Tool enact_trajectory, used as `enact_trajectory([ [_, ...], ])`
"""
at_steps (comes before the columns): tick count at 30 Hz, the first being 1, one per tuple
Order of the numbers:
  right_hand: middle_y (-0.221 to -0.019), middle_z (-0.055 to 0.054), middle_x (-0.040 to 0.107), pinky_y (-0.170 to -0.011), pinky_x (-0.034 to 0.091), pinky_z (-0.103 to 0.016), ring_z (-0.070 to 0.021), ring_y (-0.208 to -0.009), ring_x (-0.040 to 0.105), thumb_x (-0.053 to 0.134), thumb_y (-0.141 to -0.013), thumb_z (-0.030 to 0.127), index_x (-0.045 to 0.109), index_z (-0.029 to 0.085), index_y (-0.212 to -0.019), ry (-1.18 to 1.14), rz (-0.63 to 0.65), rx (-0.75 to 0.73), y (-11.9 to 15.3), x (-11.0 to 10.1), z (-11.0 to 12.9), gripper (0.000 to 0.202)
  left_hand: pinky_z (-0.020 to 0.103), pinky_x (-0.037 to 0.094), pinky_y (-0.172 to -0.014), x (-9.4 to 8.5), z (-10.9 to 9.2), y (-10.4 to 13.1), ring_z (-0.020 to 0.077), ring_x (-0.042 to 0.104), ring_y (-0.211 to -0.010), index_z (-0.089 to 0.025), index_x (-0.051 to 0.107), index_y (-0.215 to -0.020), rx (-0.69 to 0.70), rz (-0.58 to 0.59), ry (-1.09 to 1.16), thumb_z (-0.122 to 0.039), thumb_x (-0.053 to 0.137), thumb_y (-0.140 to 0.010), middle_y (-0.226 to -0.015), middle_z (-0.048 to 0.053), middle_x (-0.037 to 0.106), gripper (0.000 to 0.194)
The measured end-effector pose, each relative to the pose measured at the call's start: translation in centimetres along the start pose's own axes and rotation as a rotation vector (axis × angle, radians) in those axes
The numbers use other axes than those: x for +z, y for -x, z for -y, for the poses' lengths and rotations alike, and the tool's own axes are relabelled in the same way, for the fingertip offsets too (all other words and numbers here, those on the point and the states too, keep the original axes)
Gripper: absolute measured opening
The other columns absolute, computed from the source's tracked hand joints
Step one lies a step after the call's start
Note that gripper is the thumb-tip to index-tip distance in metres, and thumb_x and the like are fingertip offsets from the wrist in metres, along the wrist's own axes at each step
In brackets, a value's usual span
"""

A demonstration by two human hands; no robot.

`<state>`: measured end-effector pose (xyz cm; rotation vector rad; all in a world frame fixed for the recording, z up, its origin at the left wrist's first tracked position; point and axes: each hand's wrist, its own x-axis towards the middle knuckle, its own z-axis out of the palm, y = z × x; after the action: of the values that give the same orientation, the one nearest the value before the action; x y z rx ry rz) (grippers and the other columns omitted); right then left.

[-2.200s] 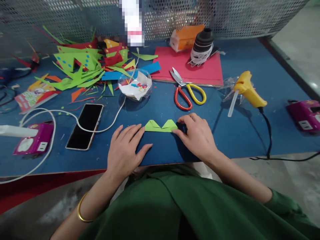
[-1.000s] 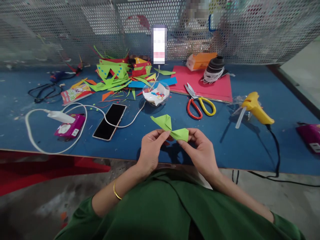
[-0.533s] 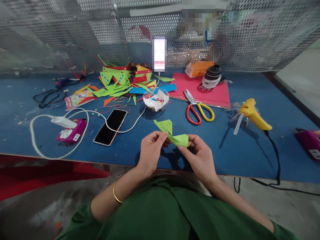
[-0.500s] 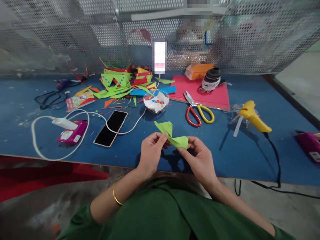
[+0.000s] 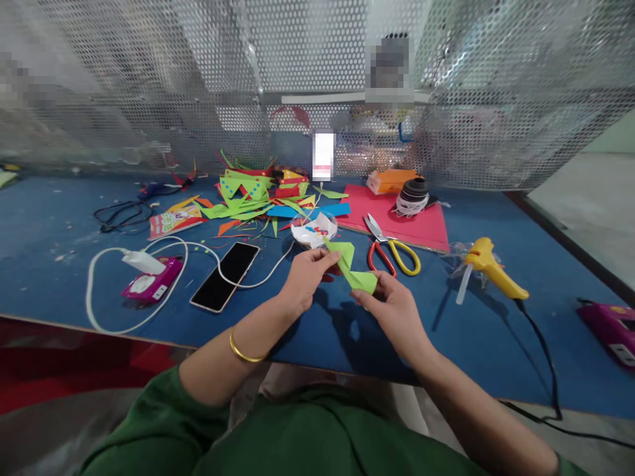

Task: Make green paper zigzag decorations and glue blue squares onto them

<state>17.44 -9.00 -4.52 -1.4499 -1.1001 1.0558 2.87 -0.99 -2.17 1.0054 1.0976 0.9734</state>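
Note:
A folded light green paper piece [image 5: 350,266] is held in the air over the front of the blue table, between both hands. My left hand [image 5: 308,274] pinches its left side, thumb on top. My right hand [image 5: 391,301] grips its lower right end between thumb and fingers. Just beyond the paper is a clear bowl [image 5: 314,231] with white paper and small red and blue bits. Scissors [image 5: 389,246] with one red and one yellow handle lie to the right of the bowl.
Cut paper strips and green paper shapes [image 5: 243,188] lie at the back. A black phone [image 5: 225,276], white cable and purple box [image 5: 153,281] are at left. Red sheets [image 5: 391,218], a yellow glue gun [image 5: 496,268] and another purple box [image 5: 609,327] are at right.
The view has tilted up, so the table sits lower in the picture. The green paper is turned more steeply, its left end raised, and my left hand has moved up relative to my right.

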Motion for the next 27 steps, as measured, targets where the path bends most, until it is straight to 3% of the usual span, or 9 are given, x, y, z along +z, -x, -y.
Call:
enact_trajectory([
  [4,-0.074,0.000,0.069,-0.064,0.048,-0.032,-0.0184,-0.067,0.063,0.077,-0.066,0.042,0.062,0.020,-0.100,-0.010,0.062,0.069,-1.6,-0.2,0.5,0.044,0.022,0.042,-0.052,0.3,-0.5,-2.3,0.0125,0.062,-0.060,-0.017,0.065,-0.066,-0.005,0.031,-0.044,-0.033,0.074,-0.074,-0.064,0.000,0.066,0.020],
  [7,-0.065,0.004,0.060,-0.055,0.039,-0.028,-0.0143,-0.058,0.053,0.073,-0.069,0.050,0.063,0.020,-0.100,0.050,0.039,0.029,-2.6,-0.4,0.6,0.044,0.021,0.039,-0.049,0.3,-0.4,-3.3,0.0112,0.059,-0.054,-0.017,0.065,-0.064,-0.007,0.050,-0.067,-0.032,0.076,-0.072,-0.057,-0.002,0.063,0.020],
  [10,-0.061,0.004,0.055,-0.051,0.035,-0.027,-0.0123,-0.054,0.046,0.069,-0.072,0.053,0.065,0.019,-0.094,0.057,0.036,0.019,-3.3,-0.4,0.4,0.041,0.021,0.037,-0.048,0.0,0.1,-3.4,0.0113,0.057,-0.052,-0.017,0.064,-0.059,-0.024,0.081,-0.089,-0.033,0.079,-0.068,-0.053,-0.001,0.061,0.024],
  [17,-0.061,0.004,0.056,-0.052,0.036,-0.027,-0.0114,-0.053,0.047,0.070,-0.072,0.048,0.064,0.018,-0.092,0.055,0.068,0.055,-3.5,-0.1,-0.5,0.036,0.021,0.039,-0.047,-0.6,1.4,-3.4,0.0117,0.059,-0.056,-0.016,0.068,-0.065,-0.055,0.099,-0.048,-0.043,0.073,-0.076,-0.065,0.004,0.068,0.030],
  [22,-0.064,0.003,0.060,-0.054,0.038,-0.027,-0.0118,-0.056,0.049,0.069,-0.075,0.048,0.065,0.019,-0.094,0.100,0.105,0.030,-3.6,-0.6,-0.8,0.035,0.022,0.040,-0.049,-0.5,1.9,-3.4,0.0098,0.053,-0.053,-0.016,0.067,-0.062,-0.037,0.077,-0.035,-0.038,0.078,-0.070,-0.059,0.000,0.062,0.026],
  [27,-0.065,0.002,0.060,-0.055,0.040,-0.028,-0.0127,-0.057,0.051,0.067,-0.077,0.047,0.065,0.019,-0.095,0.128,0.104,0.030,-3.6,-0.7,-1.0,0.033,0.022,0.038,-0.048,-0.3,2.0,-3.0,0.0107,0.056,-0.053,-0.016,0.069,-0.063,-0.074,0.096,-0.017,-0.046,0.074,-0.078,-0.062,0.004,0.066,0.033],
])
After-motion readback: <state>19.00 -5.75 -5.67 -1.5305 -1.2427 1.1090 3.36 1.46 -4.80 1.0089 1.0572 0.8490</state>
